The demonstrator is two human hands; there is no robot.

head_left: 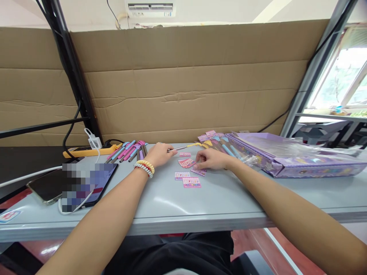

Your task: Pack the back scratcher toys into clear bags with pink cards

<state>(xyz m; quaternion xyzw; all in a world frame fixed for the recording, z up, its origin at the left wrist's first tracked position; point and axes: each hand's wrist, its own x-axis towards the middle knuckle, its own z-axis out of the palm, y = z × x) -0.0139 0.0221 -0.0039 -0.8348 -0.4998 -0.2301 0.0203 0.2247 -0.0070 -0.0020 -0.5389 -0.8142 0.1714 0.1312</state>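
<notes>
My left hand [161, 154], with beaded bracelets at the wrist, is closed around a back scratcher [181, 148] with a thin metal rod and a yellow end pointing right. My right hand [211, 158] has its fingers curled, their tips pinching at a small pink card [200, 172] on the table. Just left of those fingertips lies a fanned group of reddish-pink cards [186, 163]. One pink card [185, 154] sits farther back, and two printed cards, one pink [192, 182] and one paler [181, 176], lie nearer to me.
Pink and blue back scratchers [126, 150] are heaped at the back left; more blue ones [226, 147] lie at right beside a purple box [309, 168] with clear plastic on it. Two phones [48, 185], a white cable and a yellow power strip [88, 151] occupy the left. Cardboard [183, 84] stands behind.
</notes>
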